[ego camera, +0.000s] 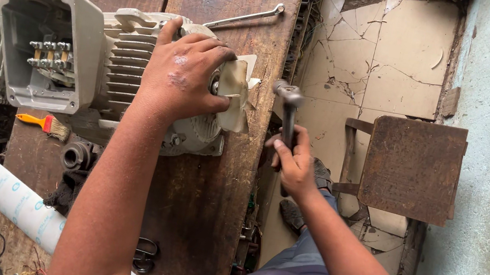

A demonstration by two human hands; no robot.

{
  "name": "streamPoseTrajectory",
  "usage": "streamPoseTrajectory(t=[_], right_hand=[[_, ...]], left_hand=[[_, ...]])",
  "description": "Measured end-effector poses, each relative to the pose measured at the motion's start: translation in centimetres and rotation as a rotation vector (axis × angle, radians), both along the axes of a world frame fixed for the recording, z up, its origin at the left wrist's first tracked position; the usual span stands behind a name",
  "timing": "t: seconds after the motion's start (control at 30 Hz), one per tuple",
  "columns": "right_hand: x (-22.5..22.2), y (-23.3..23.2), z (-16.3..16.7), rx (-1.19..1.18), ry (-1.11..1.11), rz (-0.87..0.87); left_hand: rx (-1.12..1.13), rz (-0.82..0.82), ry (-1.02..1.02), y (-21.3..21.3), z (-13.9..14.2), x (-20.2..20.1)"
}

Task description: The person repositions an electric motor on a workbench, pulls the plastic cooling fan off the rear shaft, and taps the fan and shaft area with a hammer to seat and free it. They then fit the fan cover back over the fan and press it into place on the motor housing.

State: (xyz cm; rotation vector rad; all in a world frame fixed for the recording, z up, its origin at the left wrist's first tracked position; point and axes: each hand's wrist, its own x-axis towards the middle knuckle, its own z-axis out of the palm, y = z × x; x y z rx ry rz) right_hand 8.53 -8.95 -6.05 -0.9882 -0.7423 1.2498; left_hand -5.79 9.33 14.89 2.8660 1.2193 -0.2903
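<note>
A grey electric motor (124, 62) with cooling fins and an open terminal box (46, 49) lies on a wooden workbench (200, 203). My left hand (186, 73) rests flat on the motor's finned body, fingers reaching toward the pale plastic fan (234, 92) at its end. My right hand (295, 160) grips the handle of a metal hammer (289, 108), its head raised just to the right of the fan, beyond the bench edge.
A spanner (246, 17) lies on the bench behind the motor. An orange-handled brush (46, 124), a white paper roll (21, 205) and a dark metal part (77, 156) sit nearby. A rusty metal stool (411, 167) stands on the cracked tile floor.
</note>
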Motion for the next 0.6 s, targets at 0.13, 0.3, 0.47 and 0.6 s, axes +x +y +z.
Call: streamPoseTrajectory(t=[0.13, 0.3, 0.47, 0.6], right_hand=[[1.2, -0.8, 0.3, -0.251, -0.1, 0.078], [0.4, -0.9, -0.5, -0.001, -0.117, -0.07], [-1.3, 0.8, -0.5, -0.165, -0.073, -0.029], [-3.8, 1.1, 0.1, -0.039, 0.034, -0.183]], left_hand=[[-0.023, 0.037, 0.032, 0.0, -0.1, 0.1], [-0.004, 0.008, 0.028, 0.1, -0.3, 0.1], [-0.014, 0.01, 0.027, 0.2, -0.4, 0.0], [0.002, 0.003, 0.022, 0.1, -0.4, 0.0]])
